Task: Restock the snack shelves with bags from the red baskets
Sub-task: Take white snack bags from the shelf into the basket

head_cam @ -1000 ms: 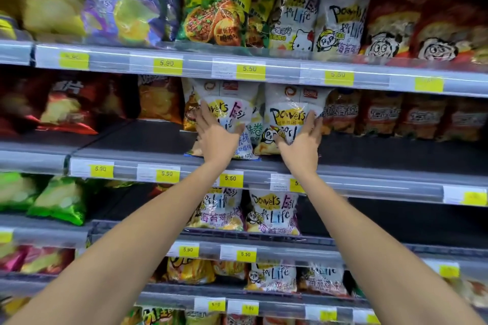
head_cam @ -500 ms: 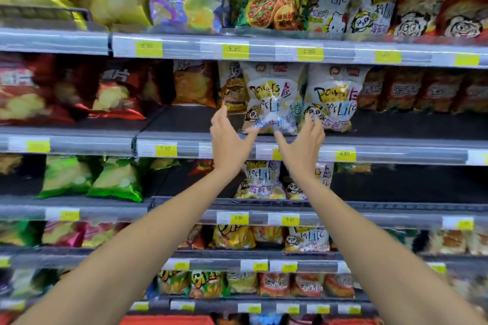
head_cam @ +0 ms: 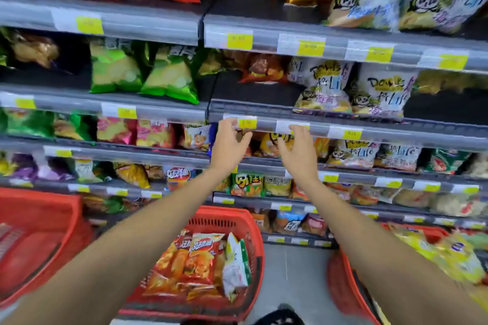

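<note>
Left hand [head_cam: 229, 146]: empty, fingers loosely bent, thumb out, raised at the front edge of a middle shelf [head_cam: 396, 132]. My fingertips lie over its price-label strip; I cannot tell whether they touch it.
Right hand [head_cam: 299, 155]: empty, fingers spread, just beside the left, at the same edge.
White panda bags [head_cam: 324, 87]: two, upright on that shelf, toward its right; dark bare shelf to their left.
Middle red basket [head_cam: 224, 213]: on the floor below and between my arms, holding orange chip bags [head_cam: 198, 256] and one white-and-green bag [head_cam: 235, 264].
Right red basket [head_cam: 340, 280]: near my right forearm, with yellow bags [head_cam: 446, 256].
Left red basket [head_cam: 39, 208]: contents blurred.
Step, as I judge it: between placements, nothing in hand. Next: lower a hand to a basket, grip one bag by its top and match it to its row.
</note>
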Available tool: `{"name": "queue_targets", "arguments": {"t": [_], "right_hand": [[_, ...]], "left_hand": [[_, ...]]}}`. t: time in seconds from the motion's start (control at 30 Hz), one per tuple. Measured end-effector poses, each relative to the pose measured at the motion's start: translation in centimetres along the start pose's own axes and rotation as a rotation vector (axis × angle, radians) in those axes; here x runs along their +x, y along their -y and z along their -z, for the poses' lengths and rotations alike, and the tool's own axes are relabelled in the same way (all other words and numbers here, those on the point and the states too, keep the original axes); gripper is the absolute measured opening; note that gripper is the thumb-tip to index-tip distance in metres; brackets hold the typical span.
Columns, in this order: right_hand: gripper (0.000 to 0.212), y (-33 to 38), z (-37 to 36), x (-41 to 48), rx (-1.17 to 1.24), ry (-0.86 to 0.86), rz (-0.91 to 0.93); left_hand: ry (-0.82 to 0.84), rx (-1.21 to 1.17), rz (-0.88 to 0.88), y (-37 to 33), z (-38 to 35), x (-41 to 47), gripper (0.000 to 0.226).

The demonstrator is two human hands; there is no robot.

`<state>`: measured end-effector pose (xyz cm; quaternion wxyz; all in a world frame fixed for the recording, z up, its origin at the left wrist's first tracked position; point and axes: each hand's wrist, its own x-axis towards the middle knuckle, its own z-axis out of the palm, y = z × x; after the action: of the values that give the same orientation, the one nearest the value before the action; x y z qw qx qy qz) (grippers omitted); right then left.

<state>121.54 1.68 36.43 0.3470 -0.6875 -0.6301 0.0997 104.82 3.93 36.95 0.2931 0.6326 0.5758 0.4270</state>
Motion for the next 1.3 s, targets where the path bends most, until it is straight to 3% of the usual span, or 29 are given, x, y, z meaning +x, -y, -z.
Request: {"name": "queue_targets", "arguments": {"t": [0.13,0.3,0.37,0.43,0.53,0.63,0.77,0.87,1.07,1.2,1.3], "right_hand": [[0.039,-0.5,-6.5,-4.2,0.004,0.229,-0.060],[0.031,-2.6,-14.9,-9.7,-0.061,0.524,-0.149],[0.034,-4.0,-17.8,-11.8,-0.124,0.630,-0.186],[0.034,-5.7,-20.3,-13.7,-0.141,0.710,-0.238],[0.036,-9.7,-24.9,-16.6,-0.140,0.841,-0.367],[0.055,-14.2,-28.0,-18.7,-0.137,0.893,-0.467],[0.044,-17.2,-32.4,-20.7,-0.117,0.890,-0.595],[0.049,-19.8,-35.7,-21.9,-0.073,0.869,-0.714],[0.078,-23.5,-40.8,-23.8,-0.067,0.824,-0.944],[0.079,-24.7,-42.1,-24.5,-0.049,0.879,-1.070],[0.068,-25.4,-42.7,-24.9,-0.065,0.905,-1.052]], "left_hand": [[0.099,-0.012,0.247,9.0,1.8,-2.6,0.040],[0.045,0.008,0.581,19.1,2.2,-8.3,0.028],[0.095,0.007,0.728,23.1,1.7,-11.0,0.019],[0.142,-0.031,0.824,27.0,0.8,-13.7,0.027],[0.261,-0.034,0.977,32.0,-1.4,-17.4,0.009],[0.194,-0.030,0.993,33.3,-3.0,-19.8,0.021],[0.254,-0.040,1.057,37.6,-6.9,-22.1,0.037],[0.307,-0.064,1.096,40.9,-9.8,-23.1,0.048],[0.363,-0.059,1.112,44.6,-13.7,-24.1,0.040],[0.384,-0.094,1.093,45.9,-15.0,-24.1,0.040],[0.398,-0.103,1.068,46.1,-15.3,-24.1,0.045]]}}
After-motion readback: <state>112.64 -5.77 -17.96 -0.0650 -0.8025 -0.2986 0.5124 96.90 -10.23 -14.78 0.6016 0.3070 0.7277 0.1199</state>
